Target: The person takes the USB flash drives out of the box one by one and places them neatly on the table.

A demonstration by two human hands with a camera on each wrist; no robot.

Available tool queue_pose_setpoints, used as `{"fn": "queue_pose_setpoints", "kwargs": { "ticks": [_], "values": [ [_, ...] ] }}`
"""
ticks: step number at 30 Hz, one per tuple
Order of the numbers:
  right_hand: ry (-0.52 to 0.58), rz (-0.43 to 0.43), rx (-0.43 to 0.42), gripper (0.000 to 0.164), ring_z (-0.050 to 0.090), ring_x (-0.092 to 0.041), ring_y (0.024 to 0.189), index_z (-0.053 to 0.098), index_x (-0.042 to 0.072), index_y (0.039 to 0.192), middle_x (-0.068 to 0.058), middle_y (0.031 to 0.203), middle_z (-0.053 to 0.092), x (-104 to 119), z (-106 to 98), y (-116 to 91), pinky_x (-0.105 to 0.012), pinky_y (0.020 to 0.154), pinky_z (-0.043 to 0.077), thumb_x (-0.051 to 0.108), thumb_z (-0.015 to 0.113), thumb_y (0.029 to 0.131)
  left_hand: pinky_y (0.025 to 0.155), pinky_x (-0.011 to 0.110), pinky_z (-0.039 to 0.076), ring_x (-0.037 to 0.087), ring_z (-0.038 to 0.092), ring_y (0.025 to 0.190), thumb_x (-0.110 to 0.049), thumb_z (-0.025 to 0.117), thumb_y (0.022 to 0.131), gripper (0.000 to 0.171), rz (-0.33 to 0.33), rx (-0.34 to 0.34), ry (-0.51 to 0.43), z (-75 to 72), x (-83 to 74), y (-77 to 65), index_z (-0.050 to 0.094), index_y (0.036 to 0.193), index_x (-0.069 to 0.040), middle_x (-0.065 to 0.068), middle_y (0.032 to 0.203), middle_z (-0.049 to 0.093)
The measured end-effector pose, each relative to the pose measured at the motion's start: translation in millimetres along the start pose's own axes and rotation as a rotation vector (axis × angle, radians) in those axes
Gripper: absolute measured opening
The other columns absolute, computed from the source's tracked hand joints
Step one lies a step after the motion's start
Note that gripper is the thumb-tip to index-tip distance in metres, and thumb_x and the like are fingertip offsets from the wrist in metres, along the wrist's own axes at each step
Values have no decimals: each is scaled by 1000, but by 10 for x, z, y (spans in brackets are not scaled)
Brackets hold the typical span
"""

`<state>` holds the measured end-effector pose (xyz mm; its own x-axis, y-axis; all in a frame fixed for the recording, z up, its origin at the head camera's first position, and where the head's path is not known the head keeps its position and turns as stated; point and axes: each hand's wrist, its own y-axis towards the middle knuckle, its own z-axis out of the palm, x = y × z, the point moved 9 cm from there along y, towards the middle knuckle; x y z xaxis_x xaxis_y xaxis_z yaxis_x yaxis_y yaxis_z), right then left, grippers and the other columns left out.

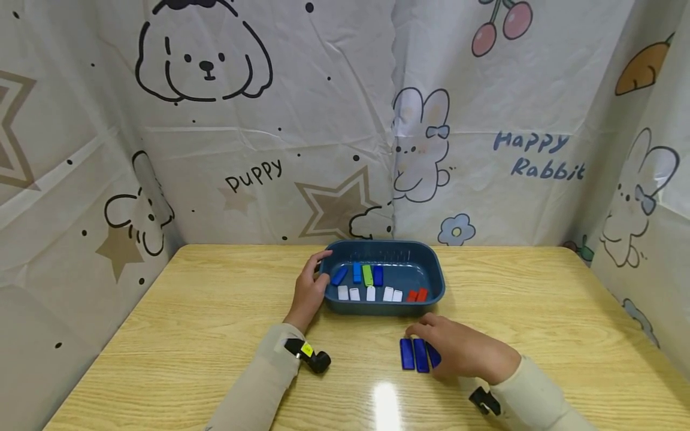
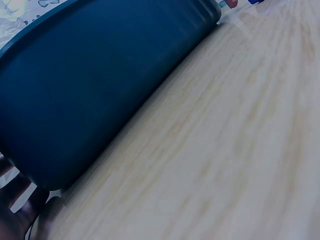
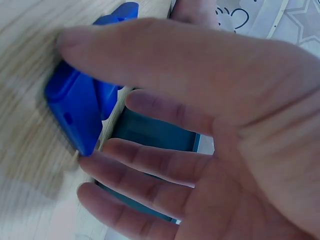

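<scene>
My left hand [image 1: 309,293] rests at the left end of a dark teal plastic bin [image 1: 377,309], thumb and fingers spread against its wall and rim. In the left wrist view its fingers [image 2: 17,192] touch the bin's lower corner. My right hand [image 1: 463,350] is low over the table in front of the bin, beside three dark blue rectangular blocks [image 1: 421,356]. In the right wrist view the thumb lies across the nearest blue block [image 3: 75,107], which sits at an angle; the other fingers stretch out beyond it, fairly straight. Whether the thumb presses it cannot be told.
Inside the bin are several white blocks [image 1: 371,293], two red blocks [image 1: 422,294], a green block [image 1: 368,275] and three blue blocks [image 1: 357,273]. A wooden table [image 1: 226,335] carries everything. A patterned curtain [image 1: 323,120] hangs behind and at both sides.
</scene>
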<state>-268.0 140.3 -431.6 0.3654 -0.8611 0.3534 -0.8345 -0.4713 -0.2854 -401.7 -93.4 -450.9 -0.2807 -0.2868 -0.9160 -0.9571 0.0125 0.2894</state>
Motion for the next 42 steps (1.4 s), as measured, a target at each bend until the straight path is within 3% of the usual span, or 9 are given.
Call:
{"fn": "queue_pose_setpoints", "kwargs": {
  "ticks": [23,32,37,42],
  "values": [
    [-11,-25,-42,61,53,-17,97,61,16,122,-2,118,54,4,-60,-19,-41,88,49,12,84,66,105,52,34,33,43,127,-6,47,88,48,-3,1,-12,0,-13,-10,54,133,-20,3,145,46],
    [-71,-195,-195,47,61,-21,99,64,9,119,-5,116,60,200,-332,-105,-39,81,53,25,79,77,102,50,37,33,45,125,-5,47,87,49,23,-6,-21,-17,-12,-8,56,132,-20,2,143,47],
    [-109,-332,-346,32,62,-13,85,68,9,110,0,104,63,338,-493,-149,-29,72,53,24,75,82,103,51,36,32,45,125,-3,47,87,48,30,-3,-33,-11,-16,-22,56,132,-19,3,143,47],
    [-111,-364,-474,23,64,-10,79,68,12,103,2,98,64,368,-643,-113,-25,70,53,23,75,83,104,51,35,32,44,127,-4,48,87,49,39,-7,-25,-20,-24,-24,55,132,-19,3,144,47]
  ]
}}
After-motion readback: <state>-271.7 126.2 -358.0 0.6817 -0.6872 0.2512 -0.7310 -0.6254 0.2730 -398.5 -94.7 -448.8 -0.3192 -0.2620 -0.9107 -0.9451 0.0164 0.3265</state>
